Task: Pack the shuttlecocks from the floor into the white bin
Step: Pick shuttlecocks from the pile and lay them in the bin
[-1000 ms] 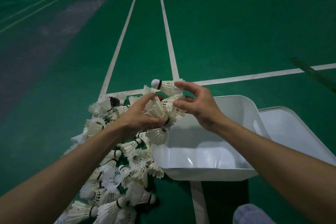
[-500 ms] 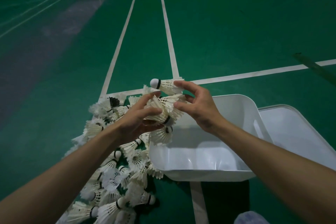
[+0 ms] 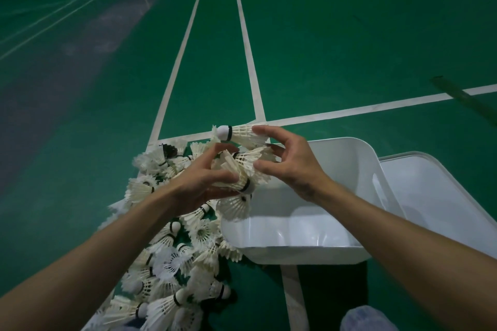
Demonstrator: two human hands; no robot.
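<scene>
The left hand (image 3: 199, 185) is regripping the bunch of shuttlecocks (image 3: 242, 166); the right hand (image 3: 290, 166) is still pinching it above the white bin (image 3: 349, 148) rim. The bin is holding none yet.

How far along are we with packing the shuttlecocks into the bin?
Barely begun. Done: nothing visible; no shuttlecock shows inside the white bin. In hand: the left hand and right hand together grip a bunch of shuttlecocks above the bin's left rim. Left: the whole big pile lying beside the bin.
</scene>
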